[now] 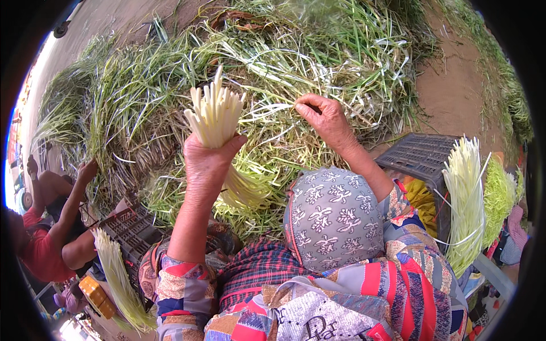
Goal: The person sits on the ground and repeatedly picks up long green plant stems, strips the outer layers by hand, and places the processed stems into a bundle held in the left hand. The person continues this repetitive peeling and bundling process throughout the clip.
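My left hand [213, 160] is closed around a bundle of pale yellow-green vegetable stalks [215, 113], thick cut ends up, softer leafy ends hanging below the fist. To its right, my right hand [322, 115] is raised with thumb and forefinger pinched together at the end of a thin pale leaf strip [271, 111]. The strip runs left toward the bundle; whether it joins the bundle I cannot tell. Behind both hands lies a large heap of green leaves and stalks [145, 89].
A black plastic crate [416, 153] with yellow cloth and a tied stalk bundle [465, 204] stand at right. At left are another black crate [132, 230], another bundle [119, 273], a yellow container [97, 296] and a seated person in red. A patterned grey head covering [335, 217] fills the lower middle.
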